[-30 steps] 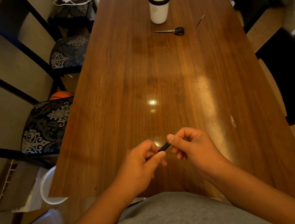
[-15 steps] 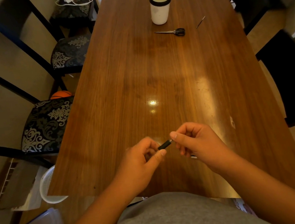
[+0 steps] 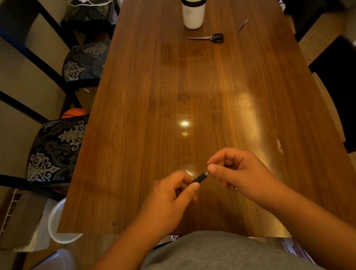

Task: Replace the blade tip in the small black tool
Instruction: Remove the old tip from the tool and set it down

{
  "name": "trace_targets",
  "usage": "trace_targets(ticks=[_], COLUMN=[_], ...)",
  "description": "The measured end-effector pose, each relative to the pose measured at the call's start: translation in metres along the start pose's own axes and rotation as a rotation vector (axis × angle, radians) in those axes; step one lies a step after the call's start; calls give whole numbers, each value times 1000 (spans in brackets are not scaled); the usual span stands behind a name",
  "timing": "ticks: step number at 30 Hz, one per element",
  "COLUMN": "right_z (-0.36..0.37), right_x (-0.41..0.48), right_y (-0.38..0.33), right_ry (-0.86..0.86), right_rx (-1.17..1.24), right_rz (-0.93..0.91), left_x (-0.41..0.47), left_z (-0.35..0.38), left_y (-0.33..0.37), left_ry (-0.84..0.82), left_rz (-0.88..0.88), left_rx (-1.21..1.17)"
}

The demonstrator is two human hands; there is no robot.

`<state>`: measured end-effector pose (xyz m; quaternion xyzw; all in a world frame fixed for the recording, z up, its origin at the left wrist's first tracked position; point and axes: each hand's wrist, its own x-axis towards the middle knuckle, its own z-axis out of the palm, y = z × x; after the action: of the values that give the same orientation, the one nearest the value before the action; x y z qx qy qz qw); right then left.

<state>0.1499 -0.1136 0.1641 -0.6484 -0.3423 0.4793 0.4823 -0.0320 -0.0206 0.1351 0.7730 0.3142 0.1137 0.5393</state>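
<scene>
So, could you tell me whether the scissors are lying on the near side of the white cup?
Yes, the scissors lie flat on the table just in front of the white cup, nearer the person.

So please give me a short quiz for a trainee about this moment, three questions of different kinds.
1. True or false: the left hand holds the black tool above the table.
2. Which lies nearest the white cup? A) scissors B) thin pick C) tool
3. Fill in: the right hand has its fingers at the tool's ____ end.

Key: 1 true; 2 A; 3 open (the metal-rimmed end, away from the left hand). Whether a blade tip is pinched there is too small to tell.
</scene>
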Motion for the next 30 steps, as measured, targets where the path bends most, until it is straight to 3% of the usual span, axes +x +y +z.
trace_targets(ticks=[26, 30], right_z=[8, 8], right_x=[4, 6], right_y=[1, 1], right_ry=[-55, -56], right_rx=[-218, -166], right_rz=[15, -20], left_x=[-8, -7], left_z=[-4, -6], left_y=[-4, -7], left_ry=[8, -3], left_rz=[-73, -94], left_rx=[-10, -27])
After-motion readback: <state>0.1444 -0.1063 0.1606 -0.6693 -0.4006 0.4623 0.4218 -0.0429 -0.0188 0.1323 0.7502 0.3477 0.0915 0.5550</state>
